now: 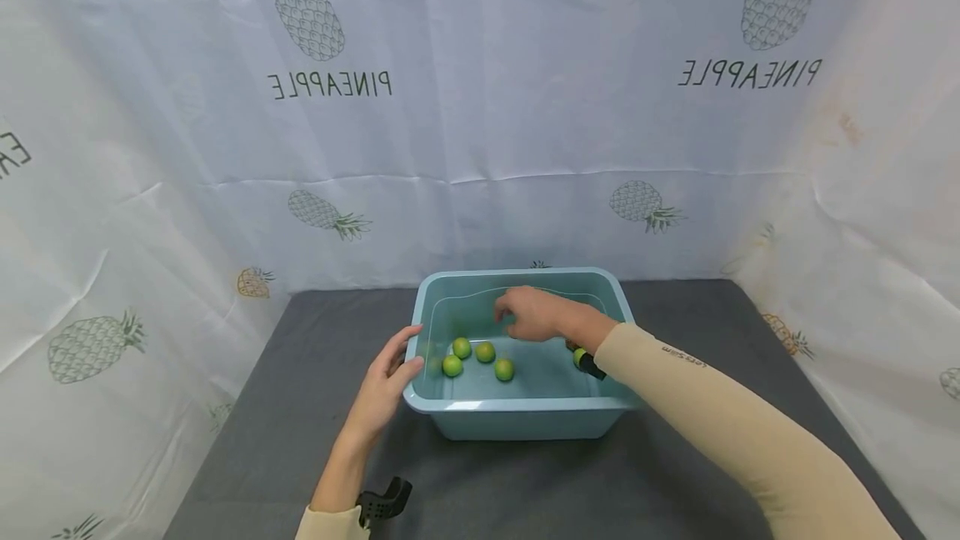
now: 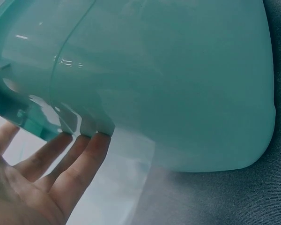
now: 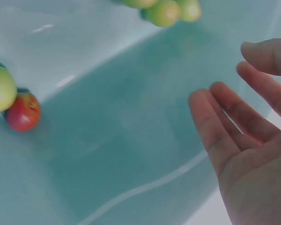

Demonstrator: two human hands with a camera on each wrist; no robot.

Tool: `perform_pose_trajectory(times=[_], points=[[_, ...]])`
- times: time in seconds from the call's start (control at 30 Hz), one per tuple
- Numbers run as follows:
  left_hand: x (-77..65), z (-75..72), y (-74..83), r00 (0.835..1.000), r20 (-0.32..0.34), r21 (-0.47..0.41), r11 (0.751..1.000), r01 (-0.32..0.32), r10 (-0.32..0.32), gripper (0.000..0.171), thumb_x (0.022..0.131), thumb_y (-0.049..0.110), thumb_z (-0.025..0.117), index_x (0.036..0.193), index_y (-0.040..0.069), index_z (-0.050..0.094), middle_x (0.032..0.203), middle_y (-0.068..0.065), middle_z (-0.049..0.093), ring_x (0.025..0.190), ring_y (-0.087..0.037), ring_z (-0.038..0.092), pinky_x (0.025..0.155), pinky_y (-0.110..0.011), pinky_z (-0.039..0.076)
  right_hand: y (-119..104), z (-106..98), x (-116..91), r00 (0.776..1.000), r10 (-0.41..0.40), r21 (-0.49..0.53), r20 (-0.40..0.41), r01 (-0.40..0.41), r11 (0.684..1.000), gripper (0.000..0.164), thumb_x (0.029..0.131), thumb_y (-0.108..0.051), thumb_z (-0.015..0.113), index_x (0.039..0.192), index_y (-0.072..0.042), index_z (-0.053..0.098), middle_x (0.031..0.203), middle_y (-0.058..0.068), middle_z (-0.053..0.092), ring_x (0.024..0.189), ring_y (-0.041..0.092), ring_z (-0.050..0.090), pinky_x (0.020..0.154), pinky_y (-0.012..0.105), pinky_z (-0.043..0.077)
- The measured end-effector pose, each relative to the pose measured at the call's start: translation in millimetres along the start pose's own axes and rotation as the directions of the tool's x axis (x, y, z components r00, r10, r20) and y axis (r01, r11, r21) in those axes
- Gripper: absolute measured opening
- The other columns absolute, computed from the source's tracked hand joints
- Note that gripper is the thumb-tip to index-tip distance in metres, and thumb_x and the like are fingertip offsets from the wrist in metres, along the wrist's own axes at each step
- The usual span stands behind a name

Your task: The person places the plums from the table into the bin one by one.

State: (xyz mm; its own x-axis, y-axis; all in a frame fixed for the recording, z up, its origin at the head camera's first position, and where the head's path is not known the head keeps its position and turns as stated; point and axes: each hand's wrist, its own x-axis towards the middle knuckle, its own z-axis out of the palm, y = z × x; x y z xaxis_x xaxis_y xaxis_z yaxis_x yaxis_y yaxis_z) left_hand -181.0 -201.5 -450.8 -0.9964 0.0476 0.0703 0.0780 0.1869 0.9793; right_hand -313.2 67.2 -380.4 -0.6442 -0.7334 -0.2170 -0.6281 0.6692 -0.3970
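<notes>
Inside a light blue-green plastic tub (image 1: 525,405) lie several small round green fruits (image 1: 504,369), grouped toward its left side. Over the tub's interior hovers my right hand (image 1: 534,313), its fingers (image 3: 208,126) loosely extended and holding nothing. A red, apple-like fruit (image 3: 24,112) touches a yellow-green fruit (image 3: 1,90) in the right wrist view; in the head view my right wrist partly covers that pair. My left hand (image 1: 381,386) rests against the tub's left rim. Its fingertips (image 2: 100,140) touch the outer wall with the fingers fairly straight.
The tub stands on a dark grey cloth-covered table (image 1: 300,390). Behind and beside it hangs a white curtain (image 1: 480,123) with pineapple prints. Black straps (image 1: 386,500) sit at both wrists, and beige sleeves (image 1: 720,407) cover the forearms.
</notes>
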Motion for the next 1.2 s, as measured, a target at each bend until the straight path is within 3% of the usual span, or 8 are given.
perform_pose_trajectory(times=[0.43,0.7,0.9,1.2], points=[[1.4,-2.2,1.5,1.000,0.006,-0.004,1.000,-0.006,0.006,0.049,0.105,0.024,0.058,0.152,0.022,0.044,0.153,-0.019,0.043,0.135,-0.038,0.049,0.103,-0.055,0.043,-16,-45,-38,0.997,-0.037,0.061,-0.075,0.041,0.997,0.027,0.103,-0.019,0.059,0.129,-0.012,0.065,0.134,0.007,0.060,0.128,0.030,0.055,0.103,0.046,0.045],[1.4,-1.9,1.5,1.000,0.001,-0.011,1.000,-0.002,0.002,0.049,0.105,0.024,0.058,0.152,0.022,0.044,0.155,-0.018,0.041,0.137,-0.036,0.047,0.105,-0.056,0.040,-22,-60,-72,0.982,-0.047,0.036,-0.183,0.054,0.998,0.028,0.102,-0.017,0.060,0.129,-0.009,0.066,0.128,0.008,0.062,0.114,0.026,0.060,0.094,0.044,0.050],[1.0,-0.7,0.5,1.000,0.004,-0.002,1.000,-0.001,0.001,0.048,0.105,0.024,0.057,0.152,0.023,0.044,0.153,-0.019,0.043,0.134,-0.037,0.050,0.103,-0.056,0.042,-16,-60,-101,0.960,-0.003,0.000,-0.281,0.003,1.000,0.027,0.101,-0.018,0.064,0.126,-0.008,0.067,0.124,0.007,0.062,0.111,0.026,0.061,0.091,0.046,0.051],[-0.8,0.7,1.4,1.000,-0.001,0.004,1.000,0.003,-0.003,0.048,0.105,0.024,0.058,0.152,0.022,0.045,0.151,-0.019,0.045,0.132,-0.038,0.051,0.100,-0.052,0.045,1,-40,-145,0.917,0.071,0.000,-0.392,-0.077,0.997,0.028,0.100,-0.019,0.065,0.126,-0.009,0.068,0.122,0.005,0.062,0.110,0.026,0.061,0.089,0.049,0.050]])
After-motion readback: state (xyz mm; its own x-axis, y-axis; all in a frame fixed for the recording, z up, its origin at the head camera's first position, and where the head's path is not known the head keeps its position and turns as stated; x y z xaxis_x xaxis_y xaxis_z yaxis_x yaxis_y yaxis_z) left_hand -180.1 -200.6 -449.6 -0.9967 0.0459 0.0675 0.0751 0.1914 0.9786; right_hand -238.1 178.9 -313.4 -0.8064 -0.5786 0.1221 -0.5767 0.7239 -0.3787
